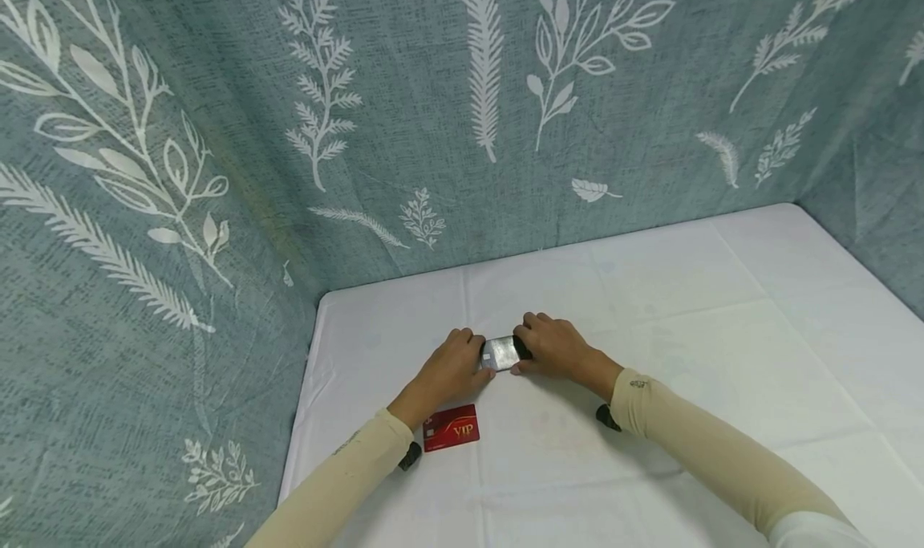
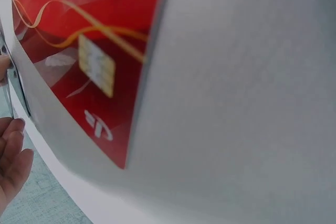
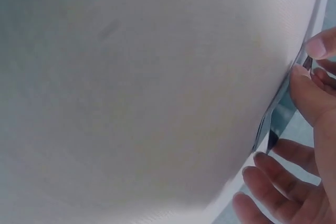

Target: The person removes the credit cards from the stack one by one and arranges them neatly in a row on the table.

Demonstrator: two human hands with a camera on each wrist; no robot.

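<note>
A small, flat, silver-grey card holder with dark ends and a pale square on its face lies between both hands, on or just above the white cloth. At its left end my left hand grips it, thumb at the near edge. My right hand pinches the right end, fingers over the far side and thumb at the near edge. In the right wrist view, the holder appears edge-on, its thin layers slightly apart. A red VIP card with a chip lies flat beside the left wrist.
White cloth with fold lines covers the table. Blue-green curtains with white leaf prints hang behind it and at the sides. The left sleeve runs close to the red card.
</note>
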